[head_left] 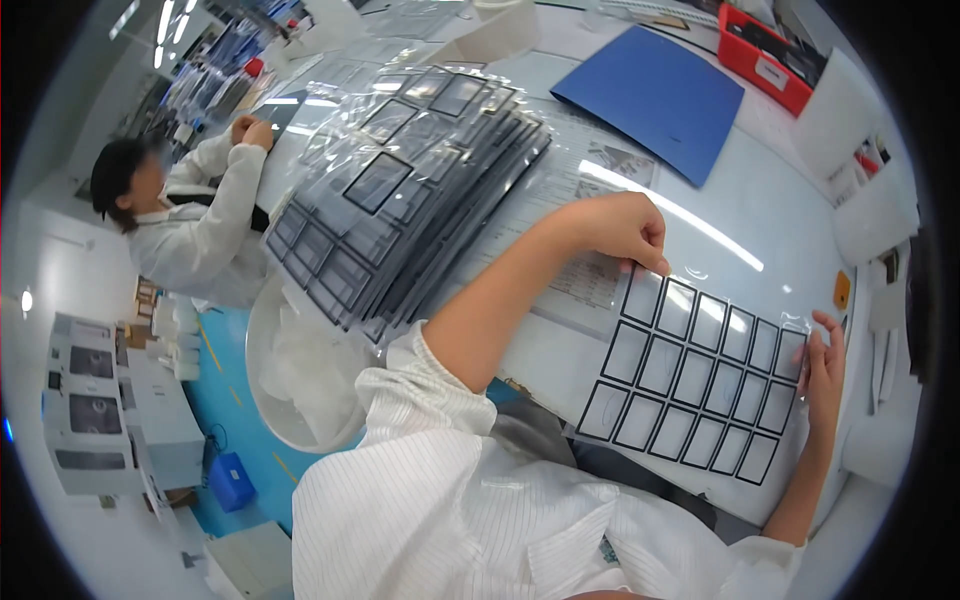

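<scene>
A clear plastic sheet (690, 375) printed with rows of black rectangular frames lies on the white table in front of me. My left hand (628, 232) reaches across to its far left corner, thumb and fingers pinched on the edge there. At the sheet's right edge, my right hand (822, 368) grips the far right corner between thumb and fingers. Left of my left forearm rises a tall, uneven stack of similar framed sheets (400, 200) in glossy clear film. Printed papers (575, 285) under the clear table cover are partly hidden by my left arm.
A blue folder (655, 100) lies beyond my hands, with a red bin (770, 60) of dark items at the far right. A white tub (262, 370) with crumpled film stands below the stack. Across the left side, a co-worker in white (190, 230) works with both hands.
</scene>
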`<state>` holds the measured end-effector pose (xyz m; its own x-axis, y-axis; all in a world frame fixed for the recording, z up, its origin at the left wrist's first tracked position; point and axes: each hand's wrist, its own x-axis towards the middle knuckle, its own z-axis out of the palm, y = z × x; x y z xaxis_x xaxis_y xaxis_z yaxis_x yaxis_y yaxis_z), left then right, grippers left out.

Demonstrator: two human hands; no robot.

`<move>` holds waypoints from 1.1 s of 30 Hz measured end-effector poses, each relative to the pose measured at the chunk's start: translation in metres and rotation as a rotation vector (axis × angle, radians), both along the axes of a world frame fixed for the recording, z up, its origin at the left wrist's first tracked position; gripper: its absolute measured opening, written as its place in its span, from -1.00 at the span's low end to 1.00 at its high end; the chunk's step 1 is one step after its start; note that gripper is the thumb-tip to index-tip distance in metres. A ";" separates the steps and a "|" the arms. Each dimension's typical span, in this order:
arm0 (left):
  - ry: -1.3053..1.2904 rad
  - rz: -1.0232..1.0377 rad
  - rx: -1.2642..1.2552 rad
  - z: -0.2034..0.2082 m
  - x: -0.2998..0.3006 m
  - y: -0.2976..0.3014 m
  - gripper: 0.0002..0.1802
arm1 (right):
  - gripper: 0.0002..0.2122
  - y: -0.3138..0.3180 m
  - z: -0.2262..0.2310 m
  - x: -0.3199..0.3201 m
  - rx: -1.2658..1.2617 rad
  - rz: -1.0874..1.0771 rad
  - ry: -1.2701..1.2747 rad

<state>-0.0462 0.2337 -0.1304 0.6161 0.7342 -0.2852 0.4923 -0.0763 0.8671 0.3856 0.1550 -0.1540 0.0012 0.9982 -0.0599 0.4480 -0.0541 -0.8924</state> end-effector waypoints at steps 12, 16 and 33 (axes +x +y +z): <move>-0.009 0.031 0.110 -0.014 0.001 0.006 -0.68 | -0.46 -0.021 0.008 -0.021 0.077 0.049 -0.016; 0.052 0.105 0.135 -0.017 -0.011 0.000 -0.68 | -0.42 -0.011 0.009 -0.029 -0.038 -0.001 0.089; -0.374 0.533 0.229 -0.033 0.024 -0.019 -0.67 | -0.38 0.049 0.046 -0.019 0.417 0.007 0.044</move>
<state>-0.0222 0.2142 -0.1635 0.1811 0.9806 0.0745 0.1848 -0.1083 0.9768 0.3664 0.2045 -0.1078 0.0009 0.9370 0.3494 0.4083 0.3186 -0.8554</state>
